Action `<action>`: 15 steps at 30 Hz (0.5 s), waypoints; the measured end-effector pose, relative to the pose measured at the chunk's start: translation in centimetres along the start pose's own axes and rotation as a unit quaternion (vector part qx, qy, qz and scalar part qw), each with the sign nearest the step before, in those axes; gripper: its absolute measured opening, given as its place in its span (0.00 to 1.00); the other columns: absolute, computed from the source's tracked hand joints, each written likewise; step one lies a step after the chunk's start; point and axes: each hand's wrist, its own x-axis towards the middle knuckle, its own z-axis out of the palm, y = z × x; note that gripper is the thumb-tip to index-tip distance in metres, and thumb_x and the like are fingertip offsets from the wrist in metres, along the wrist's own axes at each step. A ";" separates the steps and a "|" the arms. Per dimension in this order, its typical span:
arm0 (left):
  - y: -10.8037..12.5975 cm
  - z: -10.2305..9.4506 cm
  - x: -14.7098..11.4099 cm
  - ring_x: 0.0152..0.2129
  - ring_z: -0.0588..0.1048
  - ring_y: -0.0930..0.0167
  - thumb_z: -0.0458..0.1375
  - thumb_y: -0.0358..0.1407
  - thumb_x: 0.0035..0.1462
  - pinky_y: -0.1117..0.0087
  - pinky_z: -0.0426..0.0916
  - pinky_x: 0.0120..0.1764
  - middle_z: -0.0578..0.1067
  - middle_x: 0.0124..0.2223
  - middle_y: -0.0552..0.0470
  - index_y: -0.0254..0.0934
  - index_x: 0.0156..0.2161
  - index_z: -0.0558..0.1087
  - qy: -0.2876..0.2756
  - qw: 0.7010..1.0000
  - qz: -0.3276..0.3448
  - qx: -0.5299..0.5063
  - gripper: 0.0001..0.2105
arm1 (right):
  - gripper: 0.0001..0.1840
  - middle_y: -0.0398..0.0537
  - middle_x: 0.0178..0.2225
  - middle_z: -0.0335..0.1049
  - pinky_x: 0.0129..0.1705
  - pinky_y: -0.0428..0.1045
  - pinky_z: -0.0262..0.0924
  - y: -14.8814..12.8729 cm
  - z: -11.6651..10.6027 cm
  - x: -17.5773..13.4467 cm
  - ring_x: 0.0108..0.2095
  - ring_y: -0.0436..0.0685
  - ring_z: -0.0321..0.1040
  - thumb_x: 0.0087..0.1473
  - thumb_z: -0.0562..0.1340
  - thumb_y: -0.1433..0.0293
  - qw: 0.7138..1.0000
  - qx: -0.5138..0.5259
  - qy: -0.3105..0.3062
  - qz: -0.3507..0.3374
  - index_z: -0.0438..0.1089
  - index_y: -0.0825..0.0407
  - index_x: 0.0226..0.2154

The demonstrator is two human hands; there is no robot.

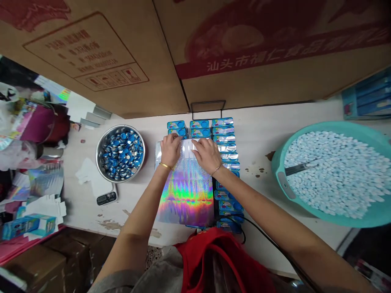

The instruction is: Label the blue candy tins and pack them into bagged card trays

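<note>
Item, centre of frame: rainbow-silver holographic sheet (187, 191), flat, beside small blue printed rectangular packs (225, 195) on the off-white desk (259, 191). Left hand (171, 151) and right hand (209, 155): at the sheet's upper edge; I cannot tell whether either grip is clamped on it. Item, left of centre: round steel bowl (99, 156) of blue-and-silver discs (124, 156). Item, right: turquoise plastic tub (276, 162), holding pale blue pieces (339, 175).
</note>
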 end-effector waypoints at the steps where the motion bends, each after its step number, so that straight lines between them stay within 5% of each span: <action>1: -0.5 0.2 0.3 0.43 0.66 0.60 0.51 0.35 0.62 0.60 0.57 0.40 0.71 0.49 0.44 0.42 0.46 0.73 -0.009 1.000 0.012 0.007 0.11 | 0.21 0.57 0.43 0.66 0.41 0.56 0.51 -0.3 0.7 0.9 0.43 0.64 0.57 0.63 0.51 0.64 1.000 -0.006 -0.016 -0.001 0.64 0.53 0.55; 10: -1.2 1.5 0.0 0.42 0.66 0.61 0.48 0.34 0.64 0.60 0.56 0.39 0.74 0.46 0.44 0.40 0.43 0.73 -0.003 0.995 0.099 0.028 0.11 | 0.19 0.57 0.44 0.64 0.43 0.55 0.51 0.2 2.6 2.4 0.44 0.63 0.57 0.62 0.52 0.62 0.999 -0.018 -0.039 0.027 0.67 0.51 0.51; 15: -0.5 0.6 -2.0 0.42 0.68 0.62 0.49 0.34 0.63 0.60 0.59 0.40 0.73 0.47 0.42 0.38 0.39 0.71 -0.004 0.995 0.103 -0.010 0.09 | 0.19 0.56 0.44 0.64 0.44 0.55 0.52 0.2 2.9 2.7 0.45 0.64 0.59 0.62 0.52 0.62 0.999 -0.018 -0.030 0.030 0.67 0.51 0.51</action>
